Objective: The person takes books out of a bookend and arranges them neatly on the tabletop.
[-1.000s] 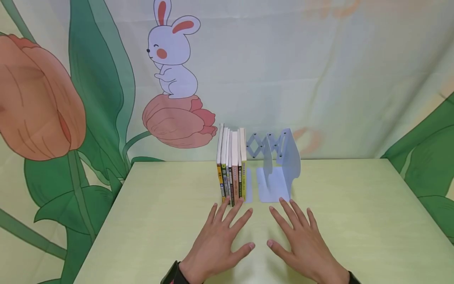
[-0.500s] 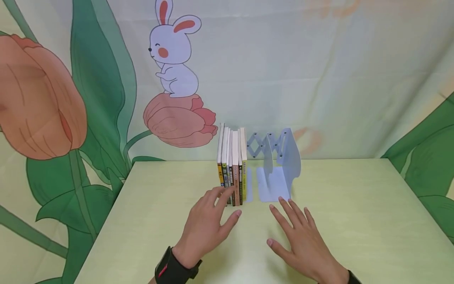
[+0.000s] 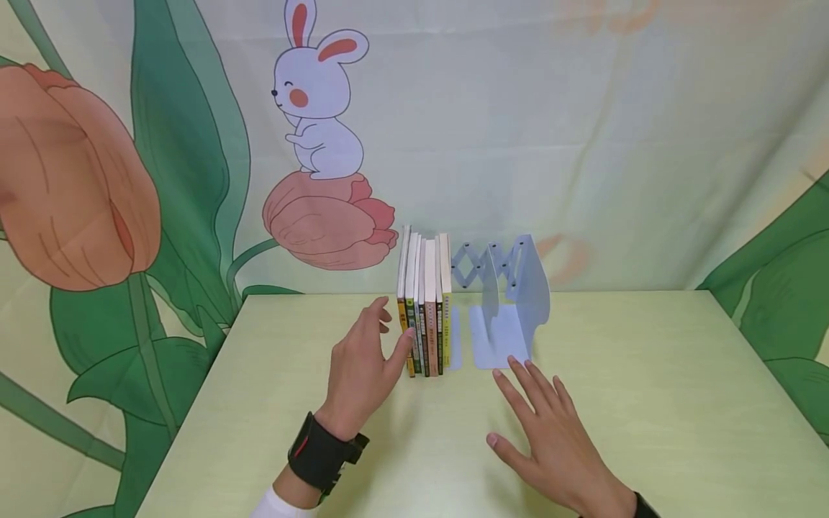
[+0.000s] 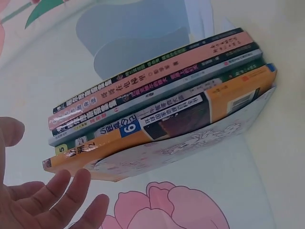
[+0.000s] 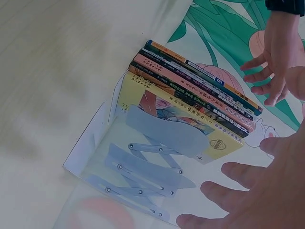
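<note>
Several thin books (image 3: 429, 331) stand upright side by side, spines toward me, at the left end of an expandable pale blue metal bookend rack (image 3: 501, 338). My left hand (image 3: 359, 363) is raised at the left side of the row, its thumb in front of the spines and its fingers loosely bent. In the left wrist view, the fingers (image 4: 78, 191) lie beside the orange spine (image 4: 109, 145), and whether they touch cannot be told. A pale panel (image 4: 186, 143) with a pink drawing covers that outer side. My right hand (image 3: 553, 432) hovers before the rack, fingers spread, holding nothing.
The light yellow-green table (image 3: 654, 388) extends on both sides of the rack. Behind it hangs a cloth backdrop (image 3: 453, 108) printed with a rabbit and tulips, close to the rack's back. A black band (image 3: 324, 453) circles the left wrist.
My left hand has moved left and forward from in front of the books to their left side, its fingers bending from spread. The right hand has hardly moved; books and rack stay put.
</note>
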Demonstrator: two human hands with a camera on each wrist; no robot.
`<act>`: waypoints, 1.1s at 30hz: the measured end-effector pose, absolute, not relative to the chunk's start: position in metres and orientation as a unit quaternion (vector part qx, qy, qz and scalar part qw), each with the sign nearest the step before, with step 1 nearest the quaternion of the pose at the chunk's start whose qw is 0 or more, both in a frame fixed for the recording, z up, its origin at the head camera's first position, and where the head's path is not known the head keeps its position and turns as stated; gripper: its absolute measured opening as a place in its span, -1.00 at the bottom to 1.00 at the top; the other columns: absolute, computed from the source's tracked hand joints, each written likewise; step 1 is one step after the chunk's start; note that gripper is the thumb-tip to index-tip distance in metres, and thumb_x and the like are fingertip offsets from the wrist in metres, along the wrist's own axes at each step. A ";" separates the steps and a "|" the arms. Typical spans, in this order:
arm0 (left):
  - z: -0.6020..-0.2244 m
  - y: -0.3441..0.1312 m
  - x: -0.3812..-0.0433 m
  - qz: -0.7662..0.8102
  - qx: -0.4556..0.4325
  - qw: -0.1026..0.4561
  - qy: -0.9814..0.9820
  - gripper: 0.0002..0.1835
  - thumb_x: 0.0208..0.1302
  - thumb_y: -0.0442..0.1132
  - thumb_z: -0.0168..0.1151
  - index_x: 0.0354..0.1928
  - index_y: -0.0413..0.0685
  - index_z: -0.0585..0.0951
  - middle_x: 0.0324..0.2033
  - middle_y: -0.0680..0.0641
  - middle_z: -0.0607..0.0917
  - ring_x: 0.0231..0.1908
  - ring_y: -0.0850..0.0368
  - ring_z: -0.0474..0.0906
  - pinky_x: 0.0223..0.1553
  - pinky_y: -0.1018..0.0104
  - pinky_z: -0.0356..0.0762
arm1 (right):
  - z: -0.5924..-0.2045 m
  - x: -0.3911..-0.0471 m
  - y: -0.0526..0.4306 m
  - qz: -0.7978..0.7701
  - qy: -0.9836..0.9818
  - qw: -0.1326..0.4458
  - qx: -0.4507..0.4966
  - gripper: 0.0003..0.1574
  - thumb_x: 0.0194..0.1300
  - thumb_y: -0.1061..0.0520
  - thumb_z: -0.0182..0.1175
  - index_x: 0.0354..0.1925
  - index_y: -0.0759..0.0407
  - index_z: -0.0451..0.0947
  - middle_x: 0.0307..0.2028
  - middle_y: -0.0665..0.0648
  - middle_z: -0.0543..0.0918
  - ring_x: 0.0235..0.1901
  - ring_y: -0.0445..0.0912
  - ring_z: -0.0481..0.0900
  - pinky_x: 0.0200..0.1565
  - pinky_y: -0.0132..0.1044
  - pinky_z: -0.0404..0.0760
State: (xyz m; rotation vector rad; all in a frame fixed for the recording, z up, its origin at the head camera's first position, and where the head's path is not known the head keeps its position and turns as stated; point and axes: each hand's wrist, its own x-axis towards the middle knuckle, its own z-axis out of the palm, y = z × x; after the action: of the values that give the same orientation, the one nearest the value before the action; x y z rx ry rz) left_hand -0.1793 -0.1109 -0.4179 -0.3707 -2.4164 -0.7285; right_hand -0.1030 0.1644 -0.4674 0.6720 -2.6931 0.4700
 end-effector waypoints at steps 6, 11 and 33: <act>-0.409 -0.104 -0.202 -0.273 -0.107 0.280 -0.914 -0.40 0.40 0.07 0.12 0.30 -0.18 0.38 -0.58 0.02 0.46 -0.69 0.20 0.25 -0.64 0.37 0.14 | -0.469 -0.103 0.165 0.166 -0.946 0.154 0.232 0.02 0.29 -0.34 0.15 0.55 -0.21 -0.05 0.55 0.06 0.05 0.51 0.11 0.03 0.35 0.27 0.05; -0.408 -0.098 -0.217 -0.280 -0.090 0.264 -0.919 -0.44 0.44 0.08 0.04 0.25 -0.20 0.45 -0.66 0.00 0.48 -0.71 0.18 0.31 -0.66 0.36 0.15 | -0.468 -0.102 0.165 0.168 -0.946 0.152 0.231 0.03 0.29 -0.34 0.16 0.55 -0.21 -0.05 0.55 0.06 0.06 0.51 0.10 0.03 0.34 0.27 0.05; -0.406 -0.089 -0.220 -0.201 -0.095 0.274 -0.936 -0.61 0.55 -0.10 -0.09 -0.08 -0.33 0.56 -0.74 0.03 0.41 -0.78 0.22 0.30 -0.72 0.44 0.15 | -0.471 -0.102 0.168 0.168 -0.945 0.159 0.231 -0.03 0.34 -0.29 0.13 0.55 -0.21 -0.06 0.54 0.06 0.07 0.50 0.10 0.07 0.34 0.25 0.07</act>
State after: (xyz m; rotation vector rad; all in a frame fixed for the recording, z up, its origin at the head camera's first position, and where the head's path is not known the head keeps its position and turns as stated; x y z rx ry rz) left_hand -0.2202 -0.0888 -0.4061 -0.2562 -2.5169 -0.5401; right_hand -0.1017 0.1684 -0.4714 0.6588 -2.7007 0.4813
